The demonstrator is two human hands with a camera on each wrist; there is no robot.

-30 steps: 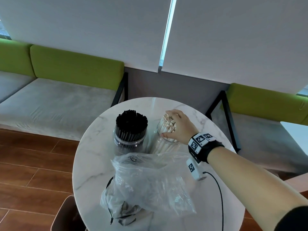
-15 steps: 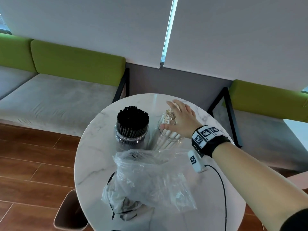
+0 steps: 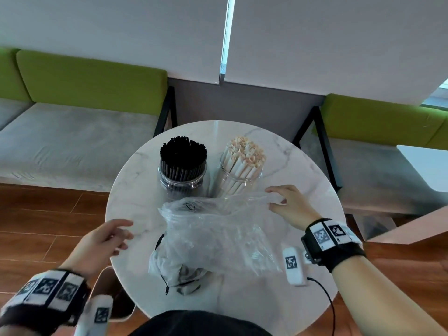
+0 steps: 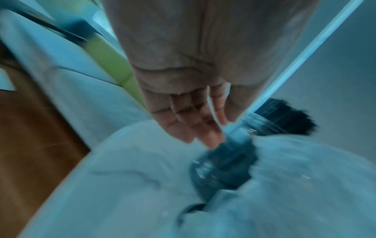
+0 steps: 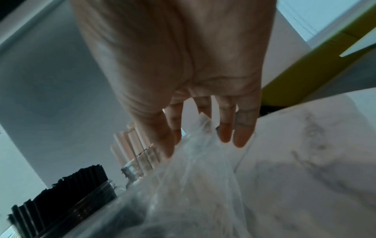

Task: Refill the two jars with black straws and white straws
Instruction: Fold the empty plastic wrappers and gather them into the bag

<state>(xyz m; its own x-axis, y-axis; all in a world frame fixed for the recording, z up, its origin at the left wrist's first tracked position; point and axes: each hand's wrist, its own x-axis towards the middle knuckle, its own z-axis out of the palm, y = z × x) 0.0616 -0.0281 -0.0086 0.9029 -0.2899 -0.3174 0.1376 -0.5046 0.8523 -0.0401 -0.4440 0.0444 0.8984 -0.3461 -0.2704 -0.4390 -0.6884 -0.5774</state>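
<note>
From the head view, both jars (image 3: 182,175) are seen packed full at the table's (image 3: 135,180) far side; the limp, slippery plastic bag (image 3: 213,234) is pinched at its corner by the right hand (image 3: 288,204). In the blurred left wrist view, the left hand (image 4: 191,99) is seen relaxed, empty. In the right wrist view, film is seen between the fingers (image 5: 225,128); it is best taken by the edge.

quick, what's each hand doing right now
Left hand: open, holding nothing, at the table's left edge.
Right hand: pinching the clear plastic bag.

wall: pale blinds (image 3: 315,40), a bright slit of daylight (image 3: 226,32) between them
seating: grey benches (image 3: 72,141) with green back cushions (image 3: 89,78), black frames
floor: brown wood boards (image 3: 48,214)
table: round white marble top (image 3: 303,170)
</note>
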